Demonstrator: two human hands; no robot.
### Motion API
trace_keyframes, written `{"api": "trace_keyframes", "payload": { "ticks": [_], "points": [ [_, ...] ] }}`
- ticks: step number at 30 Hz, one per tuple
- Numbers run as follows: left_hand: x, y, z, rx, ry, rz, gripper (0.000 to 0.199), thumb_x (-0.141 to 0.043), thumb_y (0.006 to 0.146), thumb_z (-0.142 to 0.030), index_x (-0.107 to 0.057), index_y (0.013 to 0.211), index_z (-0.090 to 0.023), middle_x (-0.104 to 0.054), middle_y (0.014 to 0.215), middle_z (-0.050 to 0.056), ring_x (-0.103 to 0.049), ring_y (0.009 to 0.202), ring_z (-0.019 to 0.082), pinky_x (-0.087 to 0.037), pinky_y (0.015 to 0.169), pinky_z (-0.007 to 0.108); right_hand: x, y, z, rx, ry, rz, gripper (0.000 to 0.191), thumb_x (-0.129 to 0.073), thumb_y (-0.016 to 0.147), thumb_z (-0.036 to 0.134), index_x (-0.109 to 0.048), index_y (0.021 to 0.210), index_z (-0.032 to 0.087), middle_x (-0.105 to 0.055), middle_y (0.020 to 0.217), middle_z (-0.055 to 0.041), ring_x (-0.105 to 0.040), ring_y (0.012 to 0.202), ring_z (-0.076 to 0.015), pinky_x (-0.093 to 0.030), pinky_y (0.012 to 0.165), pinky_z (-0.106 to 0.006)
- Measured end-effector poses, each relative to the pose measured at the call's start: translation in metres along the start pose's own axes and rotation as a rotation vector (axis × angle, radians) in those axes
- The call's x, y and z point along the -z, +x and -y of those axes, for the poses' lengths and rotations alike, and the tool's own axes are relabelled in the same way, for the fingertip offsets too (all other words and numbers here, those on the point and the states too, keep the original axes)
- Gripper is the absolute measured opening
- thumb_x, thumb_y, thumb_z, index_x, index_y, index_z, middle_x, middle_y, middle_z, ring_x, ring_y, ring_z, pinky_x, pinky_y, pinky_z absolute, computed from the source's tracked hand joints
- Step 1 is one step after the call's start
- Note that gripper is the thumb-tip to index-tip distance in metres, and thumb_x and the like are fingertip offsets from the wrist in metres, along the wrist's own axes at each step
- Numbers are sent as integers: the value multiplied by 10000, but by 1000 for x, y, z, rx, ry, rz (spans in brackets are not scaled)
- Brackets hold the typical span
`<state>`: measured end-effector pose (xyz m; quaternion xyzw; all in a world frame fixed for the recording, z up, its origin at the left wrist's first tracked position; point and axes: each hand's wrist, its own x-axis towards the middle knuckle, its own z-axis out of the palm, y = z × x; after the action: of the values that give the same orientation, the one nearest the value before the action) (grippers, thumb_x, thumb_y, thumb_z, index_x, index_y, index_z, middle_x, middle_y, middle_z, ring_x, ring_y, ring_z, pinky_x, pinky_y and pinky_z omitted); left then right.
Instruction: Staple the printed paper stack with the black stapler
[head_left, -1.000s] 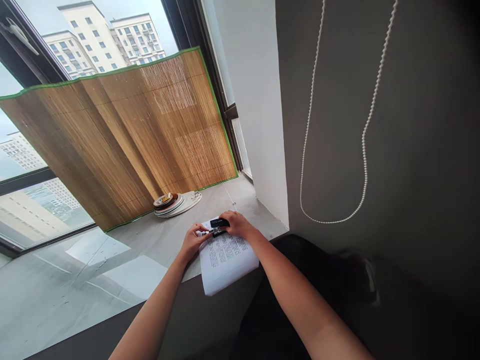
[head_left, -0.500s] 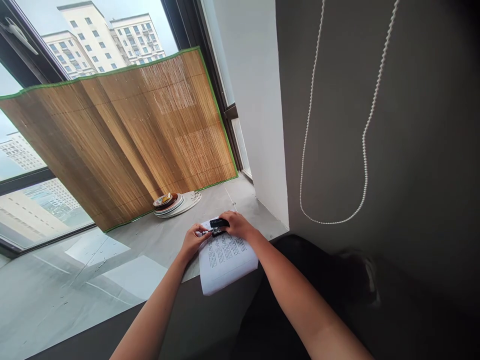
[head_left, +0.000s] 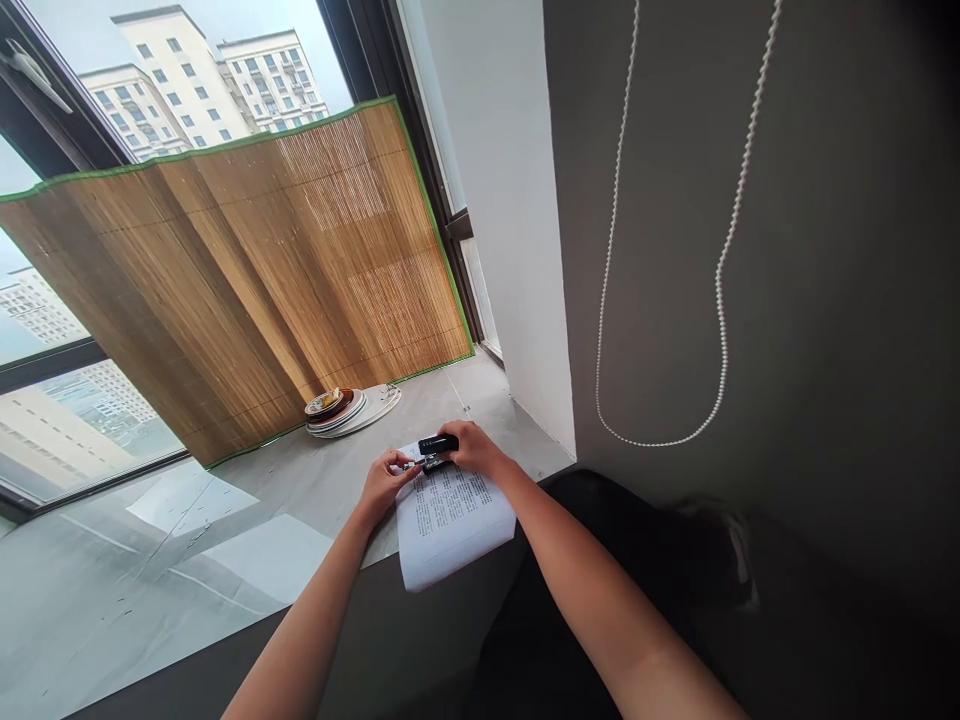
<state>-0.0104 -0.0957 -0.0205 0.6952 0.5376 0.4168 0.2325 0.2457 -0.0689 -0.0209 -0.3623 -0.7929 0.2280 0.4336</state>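
Observation:
A black stapler (head_left: 438, 444) rests over the top end of a printed sheet of paper (head_left: 457, 525), whose lower part hangs past the ledge's edge. My right hand (head_left: 474, 447) is wrapped round the stapler's right end. My left hand (head_left: 385, 482) is at its left end, thumb and fingers pinched on a small, thin metallic piece too small to name. The stapler's upper and lower parts look spread apart.
A stack of plates (head_left: 337, 410) stands on the grey ledge (head_left: 300, 490) beyond my hands. A bamboo mat (head_left: 247, 270) leans against the window. A beaded cord (head_left: 724, 340) hangs at the right, before the dark wall.
The view has shifted slightly. My hands keep nearly the same places, and the stapler's upper part looks slightly raised, with more of the metallic piece showing at my left fingers.

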Motion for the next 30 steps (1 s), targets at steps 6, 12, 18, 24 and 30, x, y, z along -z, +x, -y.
{"api": "trace_keyframes", "payload": {
  "ticks": [6, 12, 18, 24, 30],
  "points": [
    [0, -1, 1, 0, -14, 4, 502, -869, 666, -644, -772, 808, -173, -686, 801, 40, -526, 653, 151, -389, 621, 273, -1, 2, -4, -11, 64, -39, 301, -872, 727, 158, -771, 1001, 231, -778, 1004, -8, -706, 942, -208, -493, 861, -286],
    [1, -2, -1, 10, -43, -17, 496, -872, 659, -640, -786, 824, -179, -676, 811, 44, -526, 690, 167, -395, 648, 286, 1, 2, -4, -61, 34, -55, 292, -855, 746, 181, -774, 1014, 265, -776, 1018, -4, -701, 965, -216, -501, 874, -295],
    [3, -2, 3, -24, -83, -21, 481, -842, 732, -622, -837, 955, -196, -692, 975, 72, -540, 755, 168, -401, 653, 279, 5, 5, -8, -88, 8, -103, 325, -847, 741, 164, -781, 1038, 276, -775, 1009, -4, -699, 968, -221, -505, 885, -308],
    [3, -3, 8, -49, -190, -12, 397, -853, 759, -561, -856, 959, -218, -636, 974, 67, -547, 806, 170, -371, 620, 258, 8, 5, -6, 14, 51, -111, 334, -856, 720, 109, -788, 1023, 234, -768, 1005, -14, -688, 954, -211, -491, 911, -316],
    [4, -4, 2, -79, -133, 35, 365, -935, 648, -444, -823, 915, -221, -666, 912, 45, -547, 811, 183, -369, 651, 271, -2, 5, 8, 233, 81, 54, 338, -890, 716, 91, -788, 1016, 211, -748, 967, -17, -652, 928, -195, -458, 869, -294]
  ]
}}
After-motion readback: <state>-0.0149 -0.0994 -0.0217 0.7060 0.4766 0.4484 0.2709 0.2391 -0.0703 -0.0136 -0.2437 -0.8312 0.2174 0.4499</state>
